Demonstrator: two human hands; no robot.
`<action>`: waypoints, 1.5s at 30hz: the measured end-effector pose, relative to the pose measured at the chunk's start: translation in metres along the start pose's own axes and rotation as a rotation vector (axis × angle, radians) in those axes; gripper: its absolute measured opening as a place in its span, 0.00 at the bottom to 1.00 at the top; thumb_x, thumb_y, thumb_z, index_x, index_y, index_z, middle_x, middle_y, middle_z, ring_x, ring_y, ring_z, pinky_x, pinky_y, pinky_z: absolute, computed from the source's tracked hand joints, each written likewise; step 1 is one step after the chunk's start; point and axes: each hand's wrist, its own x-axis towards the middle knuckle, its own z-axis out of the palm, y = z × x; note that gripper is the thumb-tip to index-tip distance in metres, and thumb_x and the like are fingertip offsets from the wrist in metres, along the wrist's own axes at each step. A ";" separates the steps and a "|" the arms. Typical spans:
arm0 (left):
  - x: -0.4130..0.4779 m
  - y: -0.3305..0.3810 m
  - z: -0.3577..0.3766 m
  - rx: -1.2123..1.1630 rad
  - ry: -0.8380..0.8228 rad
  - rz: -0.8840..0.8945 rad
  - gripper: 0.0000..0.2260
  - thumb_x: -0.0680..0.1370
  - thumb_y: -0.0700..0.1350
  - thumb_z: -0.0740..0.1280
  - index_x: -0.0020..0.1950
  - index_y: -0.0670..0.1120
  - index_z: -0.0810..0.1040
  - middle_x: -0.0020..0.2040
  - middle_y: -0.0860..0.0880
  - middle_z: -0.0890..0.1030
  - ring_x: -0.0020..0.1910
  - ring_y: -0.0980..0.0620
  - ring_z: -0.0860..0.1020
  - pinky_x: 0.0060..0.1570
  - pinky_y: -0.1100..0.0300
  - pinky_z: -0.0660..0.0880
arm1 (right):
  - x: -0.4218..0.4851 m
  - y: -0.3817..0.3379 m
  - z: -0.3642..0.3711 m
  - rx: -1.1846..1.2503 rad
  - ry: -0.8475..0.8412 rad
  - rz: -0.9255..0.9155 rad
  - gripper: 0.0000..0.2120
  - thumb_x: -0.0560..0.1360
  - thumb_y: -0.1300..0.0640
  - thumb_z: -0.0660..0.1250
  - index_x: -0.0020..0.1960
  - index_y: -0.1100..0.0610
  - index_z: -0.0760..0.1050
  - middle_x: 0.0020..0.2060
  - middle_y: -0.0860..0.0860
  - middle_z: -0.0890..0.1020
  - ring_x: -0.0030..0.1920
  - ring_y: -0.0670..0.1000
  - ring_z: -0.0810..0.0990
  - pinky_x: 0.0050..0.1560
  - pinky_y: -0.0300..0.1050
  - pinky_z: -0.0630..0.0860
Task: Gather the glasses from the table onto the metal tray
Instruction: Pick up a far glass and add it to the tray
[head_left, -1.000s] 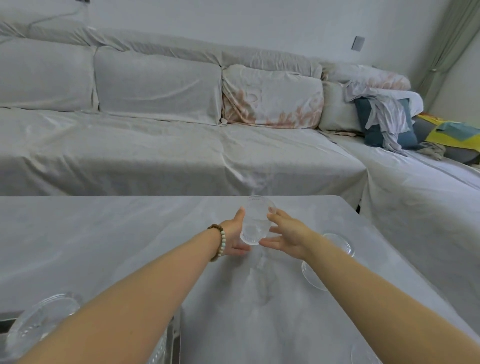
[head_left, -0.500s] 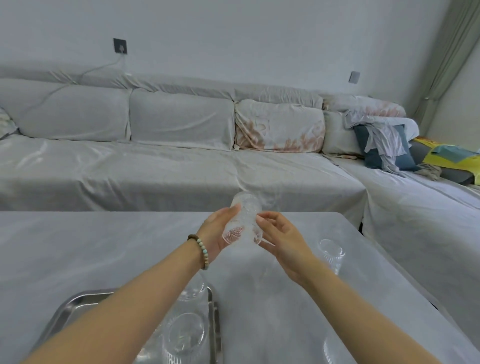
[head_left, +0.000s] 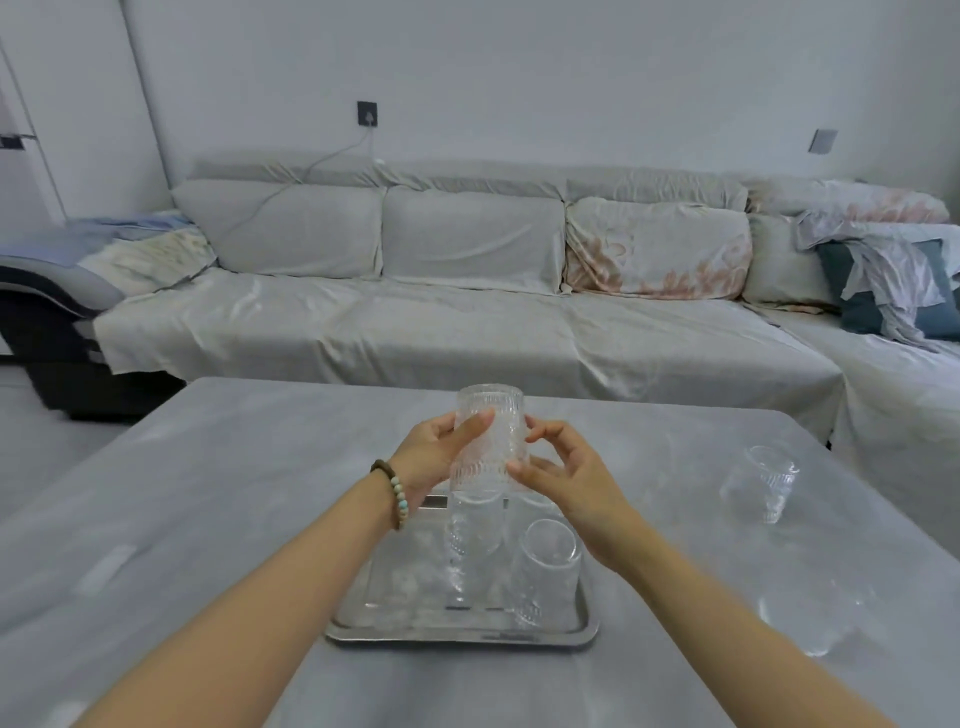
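A clear ribbed glass (head_left: 489, 437) is held upright between my left hand (head_left: 435, 456) and my right hand (head_left: 563, 473), just above the far end of the metal tray (head_left: 457, 631). The tray lies on the grey table (head_left: 208, 493) and holds several clear glasses, among them one at the front right (head_left: 546, 569) and one in the middle (head_left: 470, 540). Two more glasses stand on the table to the right: one farther off (head_left: 768, 480) and one nearer (head_left: 821, 613).
A long sofa (head_left: 415, 312) covered in pale sheets runs behind the table and turns along the right side. Cushions and crumpled clothes (head_left: 893, 280) lie at its right end. A dark chair arm (head_left: 47, 291) is at the left.
Both hands have carried the glass back toward me, from the far table edge to above the tray. The view has tilted up and the whole tray is now visible.
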 end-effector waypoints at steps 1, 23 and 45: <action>-0.006 -0.004 -0.006 0.011 0.013 -0.005 0.30 0.60 0.63 0.73 0.56 0.48 0.80 0.50 0.46 0.85 0.48 0.49 0.84 0.44 0.56 0.79 | -0.002 0.003 0.006 -0.020 -0.017 0.007 0.15 0.70 0.61 0.73 0.52 0.60 0.70 0.64 0.41 0.75 0.54 0.50 0.83 0.48 0.37 0.80; -0.039 -0.122 -0.008 0.170 0.188 0.086 0.34 0.60 0.42 0.80 0.63 0.50 0.71 0.58 0.59 0.75 0.60 0.59 0.72 0.54 0.73 0.67 | -0.038 0.072 -0.026 -0.795 -0.019 0.052 0.22 0.73 0.54 0.70 0.66 0.49 0.71 0.72 0.47 0.66 0.73 0.47 0.62 0.74 0.46 0.58; -0.024 -0.132 -0.004 0.183 0.121 0.061 0.33 0.60 0.44 0.80 0.61 0.55 0.70 0.61 0.56 0.74 0.64 0.54 0.71 0.65 0.58 0.67 | -0.039 0.072 -0.030 -0.719 -0.049 0.037 0.22 0.74 0.57 0.70 0.67 0.50 0.72 0.71 0.46 0.66 0.71 0.43 0.63 0.66 0.33 0.57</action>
